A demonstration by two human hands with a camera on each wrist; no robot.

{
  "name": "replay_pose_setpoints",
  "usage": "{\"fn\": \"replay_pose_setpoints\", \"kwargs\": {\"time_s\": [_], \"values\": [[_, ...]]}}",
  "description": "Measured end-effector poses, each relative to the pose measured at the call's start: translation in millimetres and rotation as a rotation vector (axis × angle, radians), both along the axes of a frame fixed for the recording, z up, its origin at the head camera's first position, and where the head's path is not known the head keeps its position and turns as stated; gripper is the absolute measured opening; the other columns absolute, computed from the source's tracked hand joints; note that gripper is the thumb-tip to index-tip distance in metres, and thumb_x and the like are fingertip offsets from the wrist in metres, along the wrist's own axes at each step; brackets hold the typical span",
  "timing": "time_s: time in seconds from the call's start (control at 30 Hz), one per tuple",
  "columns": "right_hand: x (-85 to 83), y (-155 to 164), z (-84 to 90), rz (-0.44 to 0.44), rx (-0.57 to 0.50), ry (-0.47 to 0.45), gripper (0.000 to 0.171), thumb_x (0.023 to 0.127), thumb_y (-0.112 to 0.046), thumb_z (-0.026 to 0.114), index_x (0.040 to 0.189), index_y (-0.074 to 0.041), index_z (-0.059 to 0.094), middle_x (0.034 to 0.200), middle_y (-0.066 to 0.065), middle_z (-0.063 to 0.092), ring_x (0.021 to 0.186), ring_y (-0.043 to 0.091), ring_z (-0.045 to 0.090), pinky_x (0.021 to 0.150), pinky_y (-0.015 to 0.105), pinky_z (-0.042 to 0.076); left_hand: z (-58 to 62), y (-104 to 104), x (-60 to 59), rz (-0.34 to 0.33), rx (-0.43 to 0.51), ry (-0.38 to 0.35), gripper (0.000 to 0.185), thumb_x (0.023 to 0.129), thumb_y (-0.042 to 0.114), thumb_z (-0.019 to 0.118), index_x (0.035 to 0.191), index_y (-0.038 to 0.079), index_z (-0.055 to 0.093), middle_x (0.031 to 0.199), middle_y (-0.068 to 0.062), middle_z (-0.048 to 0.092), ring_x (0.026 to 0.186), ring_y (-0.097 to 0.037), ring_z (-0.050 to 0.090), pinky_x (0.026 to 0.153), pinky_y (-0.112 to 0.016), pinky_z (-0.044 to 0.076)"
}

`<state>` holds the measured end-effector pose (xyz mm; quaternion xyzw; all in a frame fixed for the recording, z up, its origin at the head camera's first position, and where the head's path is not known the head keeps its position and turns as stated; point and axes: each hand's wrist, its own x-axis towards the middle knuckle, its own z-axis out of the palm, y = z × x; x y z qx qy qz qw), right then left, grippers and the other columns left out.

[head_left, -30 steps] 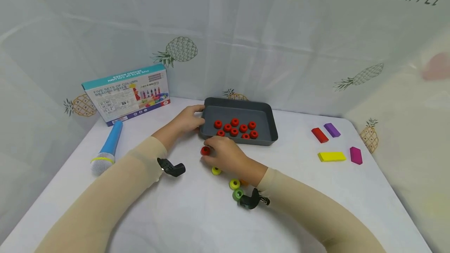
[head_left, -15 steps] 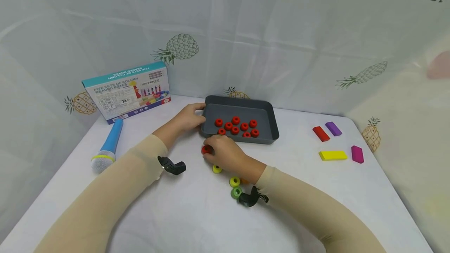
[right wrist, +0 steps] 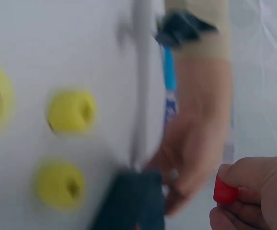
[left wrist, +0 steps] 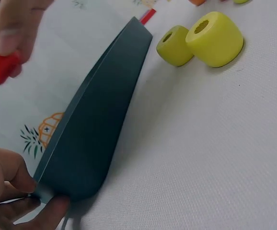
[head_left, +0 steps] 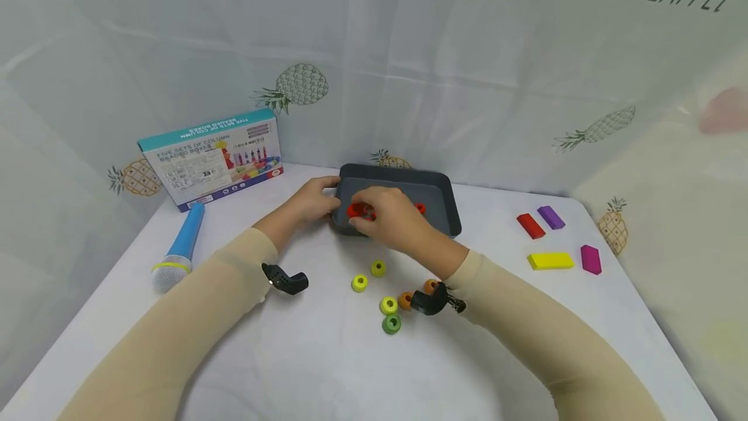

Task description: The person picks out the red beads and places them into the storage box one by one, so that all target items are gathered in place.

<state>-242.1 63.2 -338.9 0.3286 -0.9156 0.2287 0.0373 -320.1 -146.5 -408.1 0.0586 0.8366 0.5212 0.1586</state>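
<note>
My right hand (head_left: 396, 218) is over the dark grey tray (head_left: 447, 203), pinching a red bead (right wrist: 225, 190) between thumb and fingers. The left wrist view shows that red bead (left wrist: 0, 66) held above the tray's rim. Several red beads lie in the tray, mostly hidden behind the right hand; one red bead (head_left: 420, 208) shows beside it. My left hand (head_left: 311, 200) grips the tray's left end, thumb and fingers at its corner. On the cloth in front are yellow beads (head_left: 359, 283), orange beads (head_left: 406, 301) partly behind the wrist camera, and a green bead (head_left: 391, 323).
A printed bead-set box (head_left: 213, 158) stands at the back left, with a blue toy microphone (head_left: 182, 239) before it. To the right lie a yellow block (head_left: 551, 261), a red block (head_left: 530, 226), a purple block (head_left: 551, 217) and a magenta block (head_left: 591, 259).
My right hand has lifted the red bead from the cloth and carried it forward over the tray, uncovering yellow and orange beads. The left hand stays at the tray.
</note>
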Motion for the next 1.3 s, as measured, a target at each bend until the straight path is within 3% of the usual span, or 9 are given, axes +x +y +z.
{"fn": "replay_pose_setpoints", "kwargs": {"time_s": [0.2, 0.37, 0.53, 0.73, 0.93, 1.3], "values": [[-42.2, 29, 12.2, -0.116, -0.021, -0.061, 0.038, 0.093, -0.027, 0.074, 0.126, -0.01, 0.068, 0.115, 0.002, 0.071, 0.101, 0.018, 0.066, 0.086, 0.034, 0.058, 2.2, 0, 3.2, 0.013, 0.008, -0.003, 0.07, 0.092, 0.009, 0.058, 0.158, 0.013, 0.035, 0.162, -0.011, 0.035, 0.12, -0.029, 0.057, 0.085, -0.035, 0.061], [-78.9, 55, -8.1, -0.184, 0.021, -0.104, 0.034, 0.094, -0.027, 0.072, 0.124, -0.01, 0.068, 0.111, 0.005, 0.071, 0.098, 0.021, 0.065, 0.084, 0.039, 0.057, 3.8, 1, 7.2, 0.016, -0.004, 0.003, 0.069, 0.093, 0.009, 0.057, 0.159, 0.012, 0.034, 0.162, -0.012, 0.035, 0.119, -0.029, 0.057, 0.083, -0.034, 0.061], [-97.3, 77, -30.9, -0.235, 0.06, -0.129, 0.034, 0.094, -0.023, 0.072, 0.121, -0.005, 0.069, 0.11, 0.011, 0.07, 0.097, 0.025, 0.064, 0.083, 0.042, 0.056, 5.7, 3, 12.6, 0.02, -0.012, 0.01, 0.069, 0.093, 0.01, 0.057, 0.159, 0.014, 0.035, 0.162, -0.01, 0.035, 0.119, -0.028, 0.056, 0.083, -0.034, 0.061], [-102.3, 87, -46.2, -0.273, 0.104, -0.141, 0.035, 0.094, -0.024, 0.072, 0.121, -0.002, 0.068, 0.112, 0.013, 0.072, 0.101, 0.026, 0.067, 0.086, 0.041, 0.058, 7.9, 4, 16.8, 0.024, -0.024, 0.019, 0.069, 0.092, 0.01, 0.058, 0.158, 0.014, 0.037, 0.161, -0.01, 0.037, 0.119, -0.029, 0.056, 0.082, -0.034, 0.061], [-99.9, 88, -50.6, -0.289, 0.13, -0.141, 0.038, 0.094, -0.028, 0.071, 0.124, -0.004, 0.068, 0.115, 0.012, 0.071, 0.105, 0.027, 0.066, 0.089, 0.043, 0.057, 7.9, 3, 17.3, 0.028, -0.015, 0.007, 0.07, 0.092, 0.009, 0.058, 0.158, 0.014, 0.036, 0.161, -0.01, 0.037, 0.119, -0.029, 0.056, 0.083, -0.034, 0.061], [-72.0, 108, -43.3, -0.278, 0.059, -0.124, 0.046, 0.097, -0.034, 0.067, 0.129, -0.001, 0.066, 0.124, 0.014, 0.069, 0.112, 0.029, 0.064, 0.097, 0.048, 0.054, -2.4, 1, 20.0, 0.007, -0.011, -0.022, 0.069, 0.094, 0.009, 0.057, 0.159, 0.012, 0.033, 0.163, -0.011, 0.033, 0.128, -0.028, 0.05, 0.09, -0.037, 0.059]]}}
